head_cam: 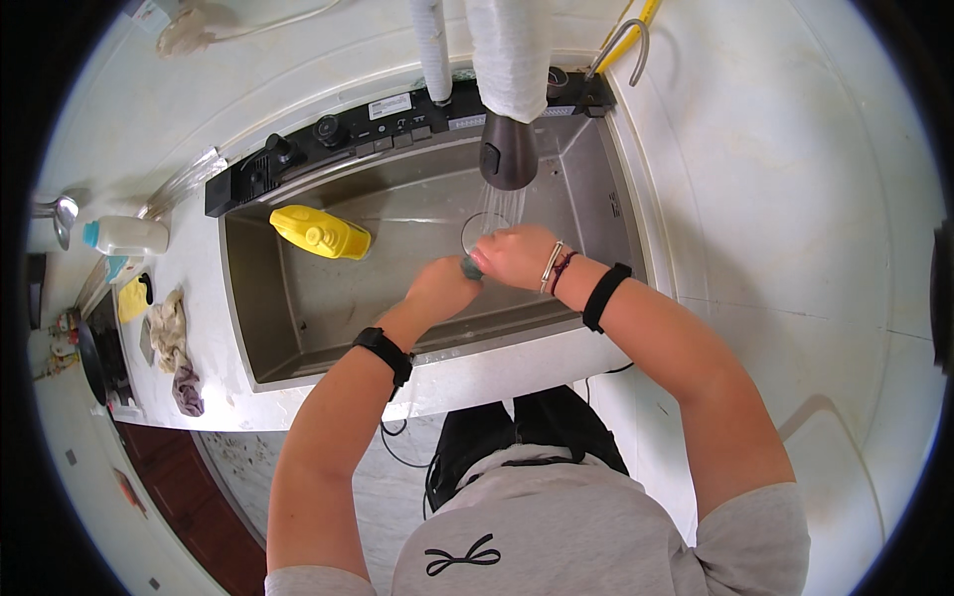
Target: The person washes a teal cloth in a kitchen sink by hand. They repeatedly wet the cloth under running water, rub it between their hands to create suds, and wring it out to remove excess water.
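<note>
My left hand (pixel 446 284) and my right hand (pixel 519 255) meet over the stainless-steel sink (pixel 350 298), both gripping a small dark green wet item (pixel 471 268), perhaps a cloth or pad. Most of it is hidden in my fingers. From the dark pull-down faucet head (pixel 510 153), water sprays down onto my right hand. Behind that hand, the round drain (pixel 481 227) is partly covered. A yellow plastic jug-type bottle (pixel 322 232) lies on its side in the left part of the basin.
A black control panel (pixel 328 132) with knobs runs along the sink's back. White wrapping (pixel 510 59) covers the faucet neck. On the left counter are crumpled cloths (pixel 170 331), a white bottle with a blue cap (pixel 130 235) and a yellow cloth (pixel 134 298). A metal hook-shaped spout (pixel 637 45) stands back right.
</note>
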Demonstrator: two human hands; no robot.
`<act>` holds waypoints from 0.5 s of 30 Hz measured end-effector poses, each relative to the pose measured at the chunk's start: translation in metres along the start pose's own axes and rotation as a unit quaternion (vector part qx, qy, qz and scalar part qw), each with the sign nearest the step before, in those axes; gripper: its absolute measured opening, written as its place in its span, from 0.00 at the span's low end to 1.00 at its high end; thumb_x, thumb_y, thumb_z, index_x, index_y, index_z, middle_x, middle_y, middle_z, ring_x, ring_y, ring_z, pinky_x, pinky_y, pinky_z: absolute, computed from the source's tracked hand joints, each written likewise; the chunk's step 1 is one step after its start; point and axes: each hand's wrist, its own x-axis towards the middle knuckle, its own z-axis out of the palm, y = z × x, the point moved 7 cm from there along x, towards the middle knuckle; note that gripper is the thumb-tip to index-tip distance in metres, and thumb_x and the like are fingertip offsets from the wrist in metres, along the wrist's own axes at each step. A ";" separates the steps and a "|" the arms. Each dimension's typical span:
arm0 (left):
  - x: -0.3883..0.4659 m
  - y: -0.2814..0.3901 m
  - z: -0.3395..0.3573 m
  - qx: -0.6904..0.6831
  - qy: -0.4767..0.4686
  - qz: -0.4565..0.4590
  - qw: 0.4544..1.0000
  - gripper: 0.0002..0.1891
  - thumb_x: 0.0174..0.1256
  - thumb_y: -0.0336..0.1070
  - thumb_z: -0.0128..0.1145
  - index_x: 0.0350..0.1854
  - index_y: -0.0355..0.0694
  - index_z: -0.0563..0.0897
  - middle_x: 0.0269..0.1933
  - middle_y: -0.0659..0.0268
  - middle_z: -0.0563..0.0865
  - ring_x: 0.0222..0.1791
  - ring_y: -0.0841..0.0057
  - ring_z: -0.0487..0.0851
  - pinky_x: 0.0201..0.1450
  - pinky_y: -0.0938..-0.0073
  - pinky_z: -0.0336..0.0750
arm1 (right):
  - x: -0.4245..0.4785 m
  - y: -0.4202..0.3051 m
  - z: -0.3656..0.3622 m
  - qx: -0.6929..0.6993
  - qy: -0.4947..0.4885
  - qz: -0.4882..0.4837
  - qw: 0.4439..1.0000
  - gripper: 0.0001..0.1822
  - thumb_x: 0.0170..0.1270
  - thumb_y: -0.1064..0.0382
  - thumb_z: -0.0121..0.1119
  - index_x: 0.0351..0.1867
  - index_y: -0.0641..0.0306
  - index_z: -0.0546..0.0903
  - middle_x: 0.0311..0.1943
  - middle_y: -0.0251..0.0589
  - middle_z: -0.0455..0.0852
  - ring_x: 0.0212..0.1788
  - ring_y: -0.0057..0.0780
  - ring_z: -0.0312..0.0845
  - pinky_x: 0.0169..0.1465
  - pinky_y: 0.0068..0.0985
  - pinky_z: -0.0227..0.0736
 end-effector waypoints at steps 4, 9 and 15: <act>-0.006 -0.004 0.022 -0.294 -0.076 -0.121 0.945 0.10 0.49 0.36 0.56 0.26 0.34 0.73 0.18 0.61 0.75 0.17 0.72 0.73 0.20 0.70 0.65 | -0.002 0.006 -0.012 -0.029 0.069 -0.086 0.994 0.10 0.56 0.57 0.52 0.21 0.57 0.74 0.15 0.37 0.76 0.17 0.35 0.74 0.20 0.31 0.69; -0.013 0.010 0.043 -0.584 -0.169 -0.160 0.778 0.09 0.51 0.35 0.56 0.22 0.40 0.68 0.13 0.71 0.67 0.08 0.82 0.61 0.11 0.79 0.52 | -0.001 0.011 -0.023 -0.030 0.111 -0.088 0.989 0.09 0.55 0.57 0.54 0.21 0.56 0.74 0.16 0.36 0.76 0.16 0.34 0.73 0.19 0.30 0.68; 0.005 0.021 -0.011 -0.136 0.004 -0.003 0.991 0.17 0.52 0.43 0.59 0.35 0.34 0.74 0.20 0.69 0.73 0.16 0.81 0.74 0.17 0.81 0.66 | -0.011 0.031 -0.017 0.057 0.100 0.069 0.991 0.12 0.58 0.55 0.52 0.24 0.60 0.73 0.19 0.41 0.77 0.25 0.40 0.76 0.30 0.33 0.71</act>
